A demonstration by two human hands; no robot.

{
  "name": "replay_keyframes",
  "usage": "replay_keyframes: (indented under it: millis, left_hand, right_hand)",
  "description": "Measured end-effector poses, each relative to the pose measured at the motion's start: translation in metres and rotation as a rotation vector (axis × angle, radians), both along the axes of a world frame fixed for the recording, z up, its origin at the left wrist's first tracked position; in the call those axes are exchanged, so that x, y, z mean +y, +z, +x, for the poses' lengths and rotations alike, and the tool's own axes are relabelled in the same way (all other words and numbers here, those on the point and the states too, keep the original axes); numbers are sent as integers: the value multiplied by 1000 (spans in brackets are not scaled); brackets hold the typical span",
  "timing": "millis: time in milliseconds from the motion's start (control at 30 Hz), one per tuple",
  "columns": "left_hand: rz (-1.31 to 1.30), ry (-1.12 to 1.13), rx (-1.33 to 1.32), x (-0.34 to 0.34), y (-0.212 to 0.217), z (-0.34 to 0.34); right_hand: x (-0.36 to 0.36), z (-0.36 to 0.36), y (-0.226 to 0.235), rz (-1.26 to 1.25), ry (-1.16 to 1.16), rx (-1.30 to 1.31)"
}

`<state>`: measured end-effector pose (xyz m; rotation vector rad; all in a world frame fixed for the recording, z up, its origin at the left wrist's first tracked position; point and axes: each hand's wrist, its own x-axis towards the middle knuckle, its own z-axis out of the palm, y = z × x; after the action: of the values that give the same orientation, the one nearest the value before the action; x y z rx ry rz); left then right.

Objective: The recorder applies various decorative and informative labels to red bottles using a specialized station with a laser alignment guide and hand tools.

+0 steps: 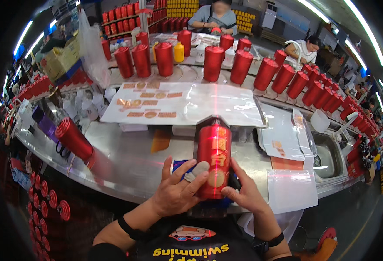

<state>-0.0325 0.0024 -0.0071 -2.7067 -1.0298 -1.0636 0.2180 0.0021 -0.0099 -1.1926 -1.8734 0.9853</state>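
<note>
Here, left end of the table (117,167): a red bottle (75,139), slanted in this view; whether it truly leans I cannot tell. A purple bottle (45,124) is just beyond it to the left.

Left of middle: an orange-brown card (161,140) lies flat, on the far side of the left hand.

Left hand (178,191): at the near left of the middle bottle, fingers spread, pale covers (199,170) on some fingertips. A fingertip meets the bottle's left edge; how firmly it presses I cannot tell.

Middle bottle (211,161): red with gold lettering, in a dark holder (200,139) at the table's near edge, between the hands. Its long axis runs near to far, capped end far, base toward the person.

Right hand (250,193): at the near right of that bottle, fingers along its right side, thumb by the base. Whether it clamps the bottle I cannot tell.

Gap between hands: they stand apart, on opposite sides of the bottle's near half; neither is clearly nearer.

Right end: white sheets (292,189), then a sink (337,169).
</note>
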Motion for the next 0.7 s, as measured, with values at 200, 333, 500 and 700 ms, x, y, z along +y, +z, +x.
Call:
replay_keyframes:
  millis: [200, 333, 500, 700]
  left_hand:
    - [-134, 27, -112, 7, -5, 8]
    - [-257, 55, -167, 10, -12, 7]
    - [-171, 42, -58, 11, -2, 5]
    - [-669, -68, -591, 2, -27, 3]
  right_hand:
    - [2, -2, 4, -3, -11, 110]
    - [7, -4, -2, -4, -10, 134]
    - [5, -5, 3, -35, -23, 97]
    - [2, -6, 2, -42, -25, 87]
